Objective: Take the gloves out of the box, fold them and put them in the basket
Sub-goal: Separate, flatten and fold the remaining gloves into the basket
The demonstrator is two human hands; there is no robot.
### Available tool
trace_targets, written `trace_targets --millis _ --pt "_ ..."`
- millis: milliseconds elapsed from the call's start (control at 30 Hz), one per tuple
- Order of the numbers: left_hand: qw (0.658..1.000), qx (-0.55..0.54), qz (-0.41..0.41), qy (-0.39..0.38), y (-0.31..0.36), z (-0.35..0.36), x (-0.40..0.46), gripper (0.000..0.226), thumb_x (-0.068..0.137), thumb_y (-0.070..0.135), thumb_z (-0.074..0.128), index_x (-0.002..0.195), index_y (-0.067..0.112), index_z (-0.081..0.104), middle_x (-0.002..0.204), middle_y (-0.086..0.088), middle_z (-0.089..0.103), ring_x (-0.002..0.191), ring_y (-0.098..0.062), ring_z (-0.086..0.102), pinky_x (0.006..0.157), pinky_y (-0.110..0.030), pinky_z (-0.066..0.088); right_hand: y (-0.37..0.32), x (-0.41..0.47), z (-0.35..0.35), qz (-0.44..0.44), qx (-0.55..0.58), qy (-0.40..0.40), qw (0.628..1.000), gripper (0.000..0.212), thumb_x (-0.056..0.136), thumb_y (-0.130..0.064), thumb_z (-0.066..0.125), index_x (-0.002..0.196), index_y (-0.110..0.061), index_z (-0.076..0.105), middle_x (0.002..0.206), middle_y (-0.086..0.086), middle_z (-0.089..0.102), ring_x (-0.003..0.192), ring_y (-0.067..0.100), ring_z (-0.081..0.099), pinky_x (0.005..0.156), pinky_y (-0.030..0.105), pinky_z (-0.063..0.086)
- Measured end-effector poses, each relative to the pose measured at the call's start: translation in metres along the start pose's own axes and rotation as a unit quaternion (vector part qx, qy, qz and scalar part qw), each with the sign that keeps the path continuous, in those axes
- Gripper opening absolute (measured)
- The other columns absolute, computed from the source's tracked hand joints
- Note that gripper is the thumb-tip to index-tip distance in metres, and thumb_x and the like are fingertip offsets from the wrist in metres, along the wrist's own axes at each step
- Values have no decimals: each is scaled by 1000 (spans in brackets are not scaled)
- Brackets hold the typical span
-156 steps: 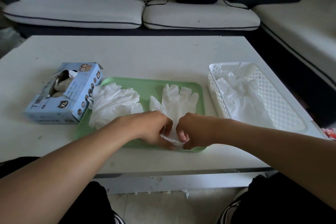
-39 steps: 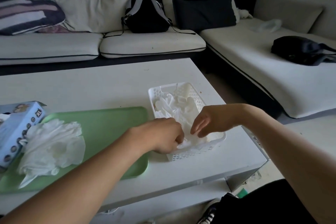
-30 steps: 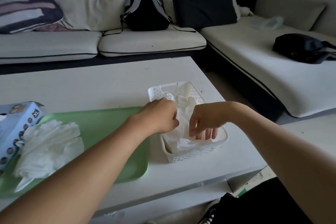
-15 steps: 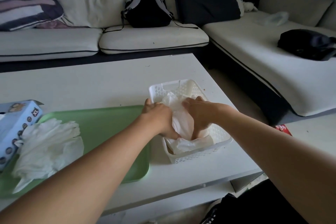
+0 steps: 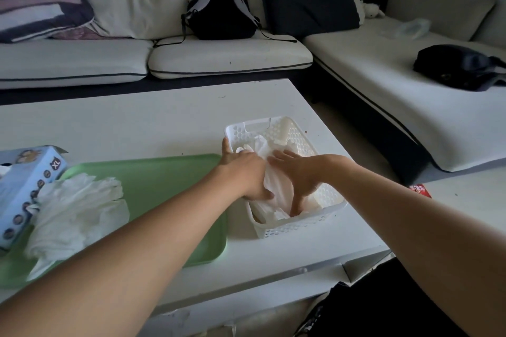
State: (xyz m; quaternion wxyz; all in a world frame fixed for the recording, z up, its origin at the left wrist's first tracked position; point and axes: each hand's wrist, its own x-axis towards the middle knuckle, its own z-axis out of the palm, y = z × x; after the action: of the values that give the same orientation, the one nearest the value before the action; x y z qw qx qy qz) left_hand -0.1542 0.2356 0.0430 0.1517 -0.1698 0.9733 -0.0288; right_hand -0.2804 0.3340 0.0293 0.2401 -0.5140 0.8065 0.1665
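Note:
Both my hands are inside the white perforated basket near the table's right edge. My left hand lies with straight fingers on the folded white gloves in it, its thumb along the basket's left rim. My right hand presses flat on the same gloves from the right, fingers spread. A loose pile of white gloves lies on the left part of the green tray. The blue glove box sits at the left edge, partly cut off.
The white table ends just right of the basket and close in front of me. Sofas with cushions, a black backpack and a dark bag stand behind and to the right. A red packet lies on the floor.
The glove folded on the tray was carried to the basket. In the last half second both hands flattened and spread over the gloves, pushing them down inside the basket.

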Motion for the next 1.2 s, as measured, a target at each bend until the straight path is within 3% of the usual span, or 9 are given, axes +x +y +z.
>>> trace_targets --millis 167,333,433,533,633,767,933,1067,1200 --pt "986 -4 23 163 -2 -5 -12 10 92 15 65 99 18 71 105 -1 68 104 -24 61 92 -33 36 -14 -17 -21 -27 -5 59 998 137 58 -47 93 160 -24 5 166 0 -3 153 26 -7 120 53 20" --pt "999 27 22 29 3 -4 -10 17 93 19 61 110 17 61 90 1 57 97 -26 60 79 -29 33 -32 -24 -22 -39 29 60 997 93 57 -36 96 134 -18 48 116 -4 59 104 20 59 84 29 50" --pt "998 33 39 -37 10 -7 -11 12 93 29 60 101 22 55 80 5 49 92 -23 56 76 -29 34 -37 -19 -15 -25 23 -3 999 76 64 -30 93 126 -19 51 98 -7 59 93 19 58 78 25 46" --pt "997 -44 58 -6 -5 -13 -21 11 95 31 56 93 20 56 81 4 55 87 -23 61 64 -30 41 -46 -25 -29 -22 8 -5 1000 72 70 -31 90 130 -20 52 114 -3 63 99 21 59 82 27 48" --pt "978 -171 71 93 -54 -22 -45 18 93 37 55 92 29 70 97 10 70 92 -17 67 79 -34 54 -66 -44 -58 -52 -14 99 994 63 76 -36 86 129 -18 56 121 -3 64 104 19 61 88 31 50" --pt "958 -229 5 174 -132 1 -95 13 88 40 66 91 32 76 97 9 73 96 -14 66 89 -37 53 -122 -47 -71 -207 155 196 946 34 87 -30 77 117 -18 68 106 -5 70 94 11 66 84 24 52" --pt "972 -179 -145 48 -208 56 -155 48 85 35 77 130 30 62 136 6 59 125 -17 54 102 -34 45 -205 -2 -36 -280 140 149 938 44 92 -25 71 134 -19 61 130 -2 64 112 14 61 81 7 40" --pt "955 -215 -200 50 -244 62 -176 60 84 37 80 138 30 54 141 3 55 121 -18 55 100 -33 45 -250 24 -13 -307 86 131 939 61 94 -27 68 149 -24 43 157 5 36 142 24 36 114 27 27" --pt "959 -192 -202 -42 -252 80 -190 69 82 41 81 142 30 49 146 4 48 117 -19 54 92 -33 47 -276 44 -5 -304 22 83 949 69 94 -34 66 154 -37 31 165 10 14 148 32 20 118 38 22"
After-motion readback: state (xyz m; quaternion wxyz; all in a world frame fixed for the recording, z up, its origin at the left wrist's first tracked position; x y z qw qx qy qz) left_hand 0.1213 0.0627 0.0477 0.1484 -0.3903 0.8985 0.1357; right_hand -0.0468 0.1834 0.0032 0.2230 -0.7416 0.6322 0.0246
